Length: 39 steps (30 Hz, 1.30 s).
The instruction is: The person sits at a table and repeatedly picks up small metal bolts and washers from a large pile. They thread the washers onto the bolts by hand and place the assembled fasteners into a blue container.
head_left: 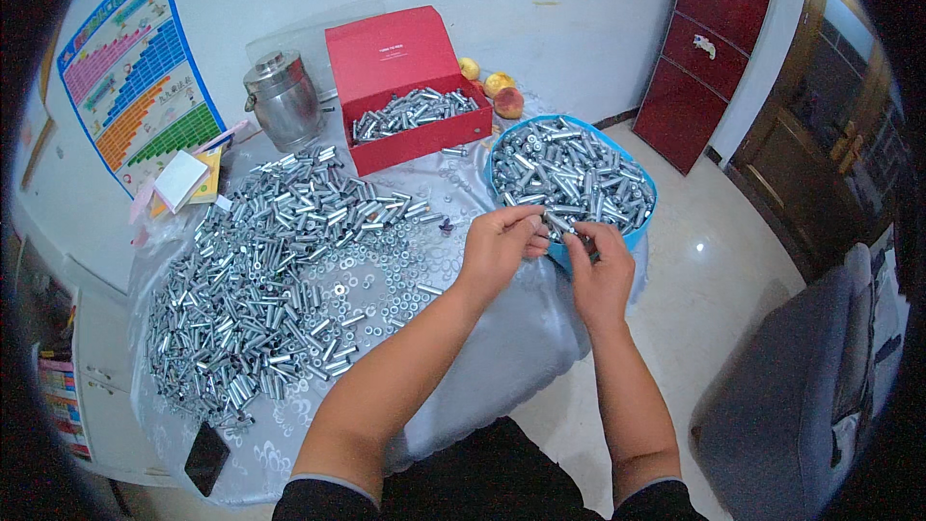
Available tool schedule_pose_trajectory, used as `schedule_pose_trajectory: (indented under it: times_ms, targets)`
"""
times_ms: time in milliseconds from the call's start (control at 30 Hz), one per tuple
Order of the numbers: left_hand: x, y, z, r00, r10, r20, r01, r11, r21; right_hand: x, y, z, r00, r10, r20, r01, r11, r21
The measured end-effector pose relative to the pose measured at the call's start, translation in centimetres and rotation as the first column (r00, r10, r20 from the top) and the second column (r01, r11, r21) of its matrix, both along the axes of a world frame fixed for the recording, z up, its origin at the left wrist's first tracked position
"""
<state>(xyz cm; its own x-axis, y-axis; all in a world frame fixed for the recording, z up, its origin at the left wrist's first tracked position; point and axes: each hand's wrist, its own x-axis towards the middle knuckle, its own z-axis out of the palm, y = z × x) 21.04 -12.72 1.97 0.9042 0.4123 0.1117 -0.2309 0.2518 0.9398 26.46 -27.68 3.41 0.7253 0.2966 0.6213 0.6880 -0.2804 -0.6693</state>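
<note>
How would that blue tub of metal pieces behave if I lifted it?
The blue tub would probably feel heavy for its size, since shiny metal pieces fill it. The loose, heaped ones on top may slide out if it tilts, and their cylindrical shape suggests they might roll.

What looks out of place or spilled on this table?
One metal cylinder lies stray on the tablecloth, just outside the red box. Fruit beside the box also looks odd amid metal parts. No damage is evident.
</note>
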Motion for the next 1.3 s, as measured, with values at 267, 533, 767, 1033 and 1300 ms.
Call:
schedule_pose_trajectory:
  times_ms: [267, 533, 767, 1033, 1300]
  targets:
    - [-2.7, 2.8, -0.4, 0.983, 0.138, -0.118, -0.139, 0.99, 0.0, 0.3, 0.7, 0.0, 0.98, -0.046, 0.191, 0.076, 0.985, -0.153]
    - [-16.7, 9.7, 1.5, 0.84, 0.504, -0.202, -0.499, 0.863, 0.077, -2.2, 1.8, -0.1, 0.992, -0.079, 0.101, 0.086, 0.994, -0.073]
    - [-24.9, 12.8, 0.0, 0.628, 0.765, -0.144, -0.753, 0.644, 0.134, -7.9, 11.2, -1.1, 0.917, 0.395, 0.06, -0.372, 0.9, -0.228]
    - [-27.0, 12.4, -1.1, 0.537, 0.823, -0.186, -0.69, 0.555, 0.465, -13.6, 18.4, -1.4, 0.64, 0.738, -0.213, -0.639, 0.358, -0.681]
    - [-27.9, 12.2, -1.2, 0.63, 0.771, -0.091, -0.366, 0.399, 0.84, -14.0, 19.8, -1.8, 0.61, 0.687, -0.395, -0.776, 0.415, -0.475]
